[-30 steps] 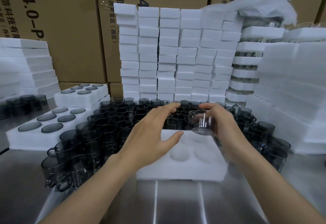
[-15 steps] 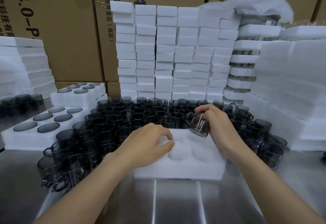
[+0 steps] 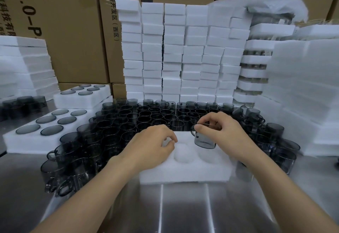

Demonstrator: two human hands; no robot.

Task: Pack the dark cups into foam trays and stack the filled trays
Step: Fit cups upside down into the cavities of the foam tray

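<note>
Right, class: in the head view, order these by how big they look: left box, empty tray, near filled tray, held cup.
1. left box
2. filled tray and empty tray: alike, so not ranked
3. cup

Dark cup (image 3: 204, 139) at a white foam tray (image 3: 183, 176)
Translucent grey, upright, handle toward 9 o'clock, it sits at the tray's 1 o'clock pocket. Loose cups (image 3: 146, 115) crowd the tray from 9 to 3 o'clock; two filled trays (image 3: 23, 143) lie at 10.
</note>
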